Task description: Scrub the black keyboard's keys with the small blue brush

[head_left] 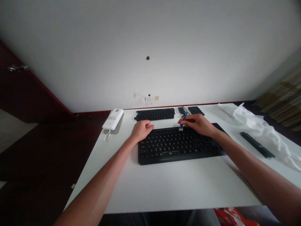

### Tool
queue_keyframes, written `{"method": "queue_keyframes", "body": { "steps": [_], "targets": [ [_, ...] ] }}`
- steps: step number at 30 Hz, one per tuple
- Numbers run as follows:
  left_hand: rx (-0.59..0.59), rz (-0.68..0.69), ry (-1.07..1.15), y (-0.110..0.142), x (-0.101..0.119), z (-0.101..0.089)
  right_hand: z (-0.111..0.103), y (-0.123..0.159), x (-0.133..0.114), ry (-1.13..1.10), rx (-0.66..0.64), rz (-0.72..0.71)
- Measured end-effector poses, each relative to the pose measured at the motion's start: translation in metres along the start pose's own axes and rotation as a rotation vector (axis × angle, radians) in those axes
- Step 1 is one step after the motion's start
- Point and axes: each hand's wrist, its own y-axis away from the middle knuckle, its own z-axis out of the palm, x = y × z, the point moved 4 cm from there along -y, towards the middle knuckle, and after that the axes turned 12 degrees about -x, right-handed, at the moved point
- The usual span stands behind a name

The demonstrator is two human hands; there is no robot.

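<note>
A black keyboard point(169, 144) with its keycaps off lies on the white table, its bare key sockets showing. My right hand point(197, 124) pinches a small blue brush point(184, 116) over the keyboard's far edge. The brush's white bristles touch the top row of sockets, or hover just over it; I cannot tell which. Curled into a loose fist, my left hand point(141, 130) rests at the keyboard's far left corner, and nothing shows in its fingers. Beyond the keyboard, removed black keycaps point(155, 114) are laid out in rows, with smaller groups of keycaps point(196, 110) farther right.
A white power bank point(113, 119) with a short cable stands at the table's left edge. On the right lie a dark, narrow strip-like object point(256, 144) and a crumpled white plastic bag point(256, 122). The wall with sockets point(152, 98) rises behind the table point(164, 188).
</note>
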Motion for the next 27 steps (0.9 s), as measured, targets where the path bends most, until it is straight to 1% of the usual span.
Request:
{"method": "queue_keyframes", "body": {
  "steps": [9, 27],
  "targets": [
    [0.000, 0.007, -0.001, -0.0005, -0.0024, 0.0012, -0.0010, -0.0005, 0.0027, -0.052, 0.007, 0.001],
    [0.007, 0.006, -0.005, -0.0023, -0.0028, 0.0015, 0.0002, -0.0009, 0.0036, -0.048, -0.006, 0.002]
  ]
}}
